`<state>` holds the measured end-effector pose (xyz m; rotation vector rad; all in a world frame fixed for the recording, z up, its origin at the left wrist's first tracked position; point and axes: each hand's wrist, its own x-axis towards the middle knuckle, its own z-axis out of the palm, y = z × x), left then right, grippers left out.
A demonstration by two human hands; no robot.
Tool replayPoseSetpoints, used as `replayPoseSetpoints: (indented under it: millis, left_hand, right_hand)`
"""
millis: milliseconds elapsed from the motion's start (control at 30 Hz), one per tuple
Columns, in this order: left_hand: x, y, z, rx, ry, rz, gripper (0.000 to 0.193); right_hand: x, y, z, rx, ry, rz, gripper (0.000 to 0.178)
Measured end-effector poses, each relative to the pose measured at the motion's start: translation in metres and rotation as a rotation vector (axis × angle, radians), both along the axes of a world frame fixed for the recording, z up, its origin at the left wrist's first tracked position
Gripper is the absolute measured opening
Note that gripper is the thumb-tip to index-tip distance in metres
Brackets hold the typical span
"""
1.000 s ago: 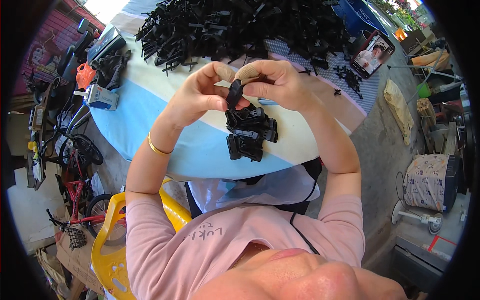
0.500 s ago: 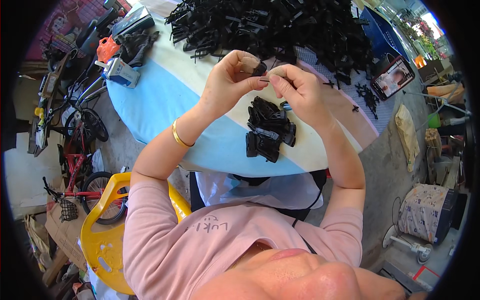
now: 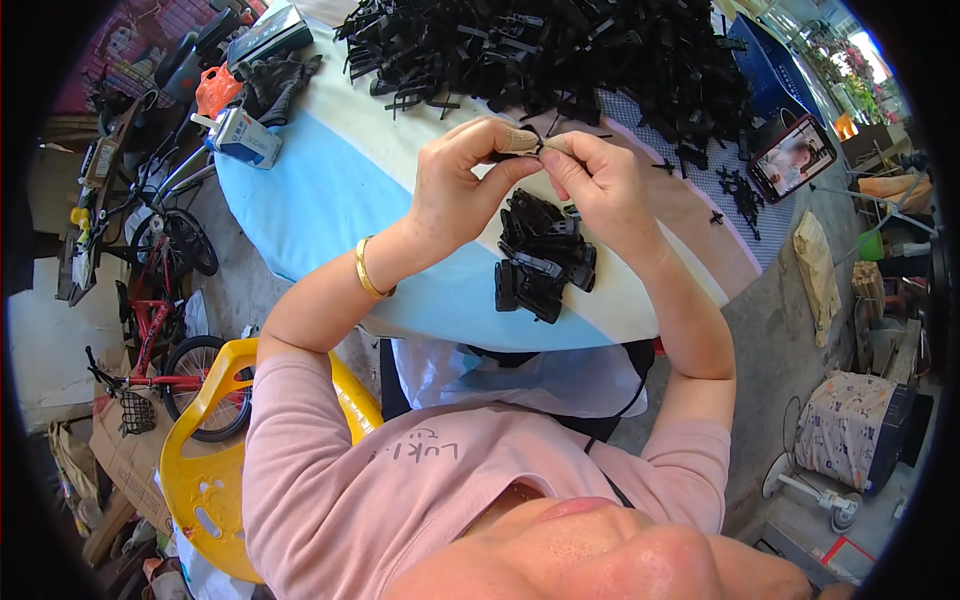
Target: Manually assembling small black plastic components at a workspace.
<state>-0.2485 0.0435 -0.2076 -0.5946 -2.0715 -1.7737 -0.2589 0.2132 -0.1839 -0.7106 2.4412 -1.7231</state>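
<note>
Over the table, my left hand (image 3: 455, 190) pinches a small black plastic part (image 3: 512, 155) between thumb and index finger. My right hand (image 3: 605, 190) meets it, thumb and index finger closed on the same part's right end. Tan coverings wrap both index fingertips. Much of the part is hidden by the fingers, so its exact kind does not show. Just below my hands, a small stack of black plastic pieces (image 3: 540, 265) lies on the striped tablecloth (image 3: 310, 220). Beyond them rises a large heap of similar black parts (image 3: 540, 60).
At the table's right stand a phone (image 3: 793, 160) and a blue basket (image 3: 770, 75), with tiny black pieces (image 3: 740, 195) nearby. A white-and-blue carton (image 3: 245, 138) and dark gloves (image 3: 280, 88) lie at the left. A yellow chair (image 3: 190, 470) is beside me.
My left hand has turned and lowered slightly, its index finger now flatter along the black part. Both hands' fingertips have drawn closer together. The stack below has not visibly changed.
</note>
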Motion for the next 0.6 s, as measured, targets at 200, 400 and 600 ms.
replayPoseSetpoints:
  millis: [200, 400, 600]
  left_hand:
    - [0.004, 0.007, 0.011, -0.070, -0.033, 0.013, 0.024]
    - [0.007, 0.002, 0.015, -0.429, -0.088, -0.390, 0.029]
    - [0.000, -0.001, 0.005, -0.213, 0.018, -0.424, 0.024]
  right_hand:
    - [-0.023, 0.027, 0.010, 0.065, -0.019, 0.122, 0.011]
    - [-0.037, 0.049, 0.006, 0.480, 0.164, -0.265, 0.030]
    - [-0.035, 0.032, -0.019, 0.874, 0.374, -0.208, 0.039]
